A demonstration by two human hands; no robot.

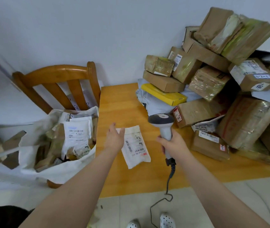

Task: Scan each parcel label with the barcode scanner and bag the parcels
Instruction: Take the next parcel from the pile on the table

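White crinkled mailer (135, 146) beside loose-fingered left hand (114, 137); right hand (173, 145) tight around smooth grey scanner (161, 120).

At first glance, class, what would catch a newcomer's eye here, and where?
A heap of brown cardboard parcels towers on the right of the table. At centre, the right hand grips a grey barcode scanner beside a flat white parcel. Left of the table, a white bag brims with parcels.
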